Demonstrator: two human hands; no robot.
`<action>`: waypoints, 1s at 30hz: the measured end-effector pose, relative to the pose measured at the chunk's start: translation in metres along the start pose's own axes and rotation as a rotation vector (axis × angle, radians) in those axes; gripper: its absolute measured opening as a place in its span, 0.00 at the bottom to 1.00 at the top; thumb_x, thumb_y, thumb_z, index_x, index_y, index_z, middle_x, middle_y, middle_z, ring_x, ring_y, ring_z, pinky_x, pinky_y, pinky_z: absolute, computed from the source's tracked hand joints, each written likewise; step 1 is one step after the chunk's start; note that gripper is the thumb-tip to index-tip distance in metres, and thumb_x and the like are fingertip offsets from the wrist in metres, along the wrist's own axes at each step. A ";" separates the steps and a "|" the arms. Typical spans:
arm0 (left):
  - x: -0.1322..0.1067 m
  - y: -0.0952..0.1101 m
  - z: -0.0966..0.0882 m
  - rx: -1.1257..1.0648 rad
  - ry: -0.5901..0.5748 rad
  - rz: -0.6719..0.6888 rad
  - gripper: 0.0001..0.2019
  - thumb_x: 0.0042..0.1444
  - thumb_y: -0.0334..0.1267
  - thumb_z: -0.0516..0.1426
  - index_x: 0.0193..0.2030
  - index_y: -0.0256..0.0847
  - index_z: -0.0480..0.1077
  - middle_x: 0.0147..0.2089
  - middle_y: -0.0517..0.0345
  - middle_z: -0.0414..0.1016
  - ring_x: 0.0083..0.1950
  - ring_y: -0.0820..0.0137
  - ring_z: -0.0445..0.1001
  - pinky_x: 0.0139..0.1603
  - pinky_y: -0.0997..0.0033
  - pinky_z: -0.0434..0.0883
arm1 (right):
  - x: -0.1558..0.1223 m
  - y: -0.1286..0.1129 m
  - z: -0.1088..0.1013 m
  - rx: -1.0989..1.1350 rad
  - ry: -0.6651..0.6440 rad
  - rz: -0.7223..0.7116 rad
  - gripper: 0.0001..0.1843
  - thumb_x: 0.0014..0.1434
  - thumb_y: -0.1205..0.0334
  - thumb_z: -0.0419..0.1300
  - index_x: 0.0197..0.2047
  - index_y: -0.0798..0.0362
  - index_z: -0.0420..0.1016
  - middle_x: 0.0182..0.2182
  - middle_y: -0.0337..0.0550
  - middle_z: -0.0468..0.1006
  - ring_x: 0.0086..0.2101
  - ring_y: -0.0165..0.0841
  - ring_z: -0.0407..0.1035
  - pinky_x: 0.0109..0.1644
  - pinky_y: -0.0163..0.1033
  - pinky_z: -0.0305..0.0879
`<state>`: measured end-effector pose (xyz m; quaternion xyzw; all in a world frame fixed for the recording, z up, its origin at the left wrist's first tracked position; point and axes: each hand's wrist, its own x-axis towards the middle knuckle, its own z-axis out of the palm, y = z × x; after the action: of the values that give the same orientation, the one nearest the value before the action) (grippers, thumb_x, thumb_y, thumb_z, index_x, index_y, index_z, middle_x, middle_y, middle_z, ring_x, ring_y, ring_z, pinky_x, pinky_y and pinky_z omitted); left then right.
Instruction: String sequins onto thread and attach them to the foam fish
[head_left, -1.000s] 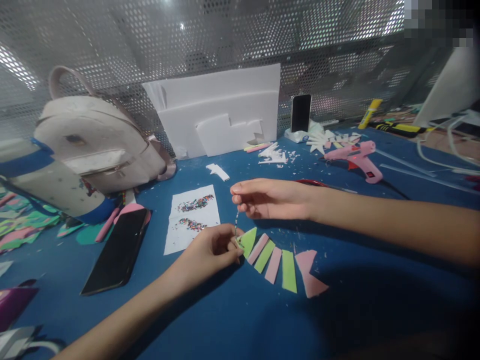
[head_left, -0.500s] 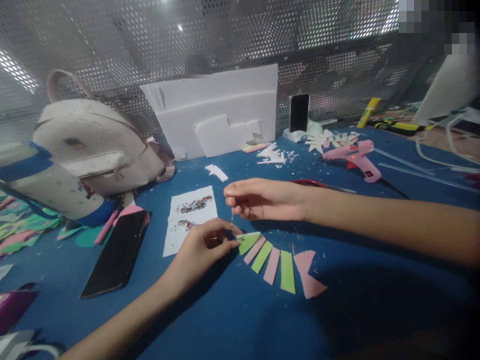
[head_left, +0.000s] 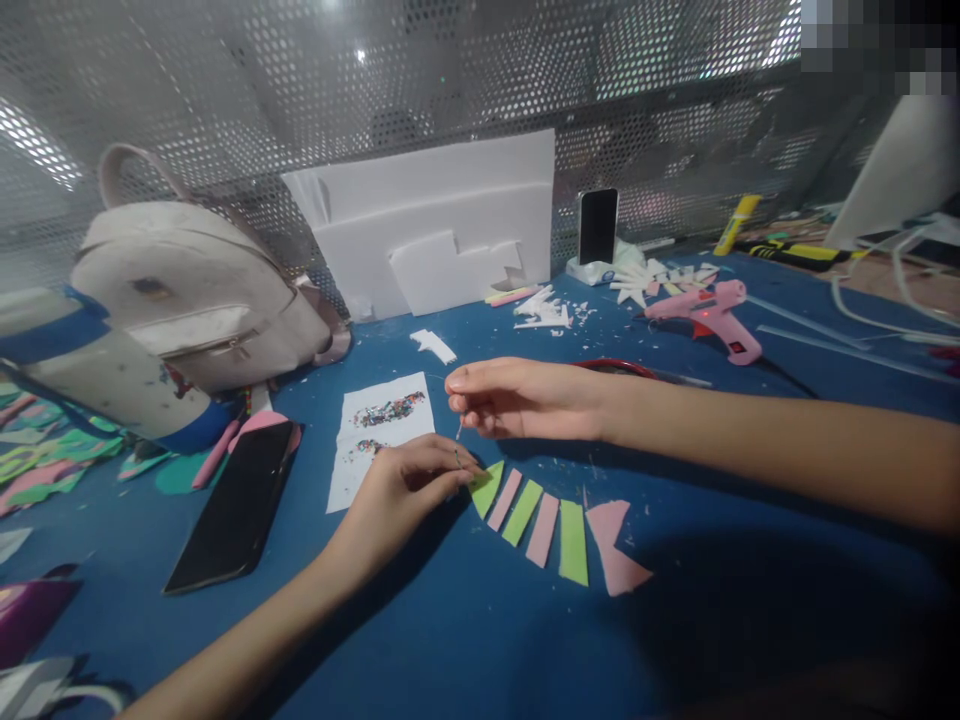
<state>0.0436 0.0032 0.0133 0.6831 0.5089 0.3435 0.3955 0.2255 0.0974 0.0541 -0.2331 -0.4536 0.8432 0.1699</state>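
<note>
My right hand [head_left: 517, 398] hangs above the row of coloured pieces, its fingers closed in a pinch on a thin beaded thread [head_left: 459, 430]. The thread drops towards my left hand [head_left: 420, 475], whose thumb and fingers close at the edge of a pointed green piece [head_left: 487, 488]. Whether those fingers also grip the thread is hidden. Right of it, narrow pink strips [head_left: 505, 500] and green strips [head_left: 523, 512] lie fanned in alternation. A pink notched, tail-shaped piece [head_left: 616, 548] ends the row. Behind my left hand lies white paper [head_left: 349, 440] with small multicoloured beads.
A black phone [head_left: 232, 505], a bottle [head_left: 112, 370] and a pale backpack [head_left: 195, 290] are on the left. White boards [head_left: 450, 215] lean at the back. A pink glue gun [head_left: 712, 315], white scraps [head_left: 547, 308] and an upright phone [head_left: 598, 228] stand or lie to the right.
The pointed green piece has turned to a steeper angle at my left fingertips. My left hand has shifted slightly; less of the beaded thread shows. My right hand stays nearly in place.
</note>
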 end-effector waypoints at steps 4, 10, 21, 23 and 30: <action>0.000 0.000 -0.004 0.050 0.053 -0.004 0.07 0.57 0.35 0.59 0.36 0.41 0.80 0.35 0.55 0.81 0.35 0.68 0.76 0.40 0.68 0.72 | 0.002 0.000 -0.001 -0.007 0.003 -0.011 0.06 0.63 0.67 0.60 0.33 0.58 0.75 0.31 0.38 0.73 0.27 0.21 0.68 0.31 0.26 0.68; 0.000 -0.004 -0.003 0.106 0.101 -0.010 0.05 0.55 0.36 0.62 0.36 0.42 0.80 0.35 0.57 0.82 0.35 0.68 0.78 0.38 0.69 0.73 | 0.003 -0.002 -0.003 -0.036 0.036 -0.014 0.08 0.64 0.67 0.58 0.32 0.58 0.74 0.30 0.37 0.73 0.27 0.21 0.68 0.31 0.26 0.68; 0.001 -0.007 0.001 0.295 0.168 0.198 0.02 0.55 0.32 0.63 0.36 0.41 0.77 0.34 0.61 0.80 0.32 0.74 0.74 0.36 0.74 0.69 | 0.001 0.001 -0.006 -0.039 0.047 -0.016 0.06 0.63 0.68 0.59 0.33 0.57 0.74 0.31 0.38 0.73 0.27 0.21 0.69 0.31 0.25 0.68; 0.001 -0.008 0.003 0.324 0.165 0.242 0.03 0.55 0.30 0.63 0.37 0.41 0.76 0.34 0.61 0.79 0.31 0.74 0.73 0.35 0.74 0.68 | -0.001 0.001 -0.006 -0.037 0.066 -0.011 0.07 0.63 0.68 0.58 0.32 0.58 0.73 0.30 0.38 0.73 0.27 0.21 0.69 0.30 0.25 0.68; 0.001 -0.007 0.007 0.413 0.150 0.335 0.07 0.56 0.26 0.61 0.39 0.41 0.73 0.33 0.62 0.78 0.32 0.75 0.74 0.36 0.76 0.69 | -0.007 0.002 -0.007 -0.033 0.078 -0.007 0.07 0.63 0.68 0.59 0.31 0.57 0.72 0.29 0.38 0.73 0.26 0.21 0.68 0.29 0.24 0.68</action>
<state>0.0466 0.0042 0.0041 0.7966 0.4757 0.3428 0.1469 0.2351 0.0980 0.0506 -0.2671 -0.4614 0.8252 0.1868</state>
